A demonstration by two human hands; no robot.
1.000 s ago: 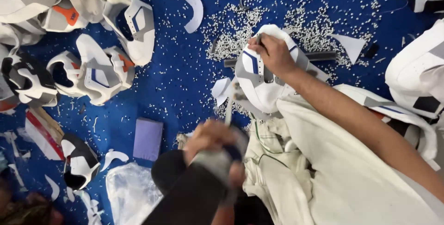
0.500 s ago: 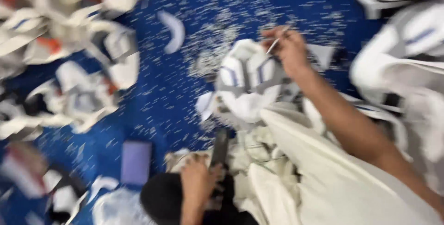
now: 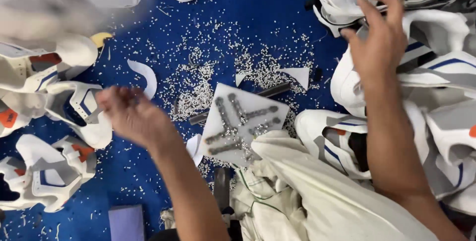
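While my right hand (image 3: 379,42) reached to the far right with fingers spread wide, it touched the top of the pile of white shoe uppers (image 3: 436,77) there and gripped nothing yet. To lift one cleanly, I judged it best to pinch a single upper at its edge so the ones beneath stayed put. My left hand (image 3: 131,114) hung blurred over the left side, fingers loosely curled; I could not tell whether it held anything. Between the hands lay a white punching board (image 3: 245,122), pitted with hole marks, resting on a dark metal bar (image 3: 270,92). Cream cloth (image 3: 317,196) covered my lap at the near edge. More uppers (image 3: 59,171) lay at the left. Blue floor covering (image 3: 248,18) was strewn with small white punched bits (image 3: 198,87).
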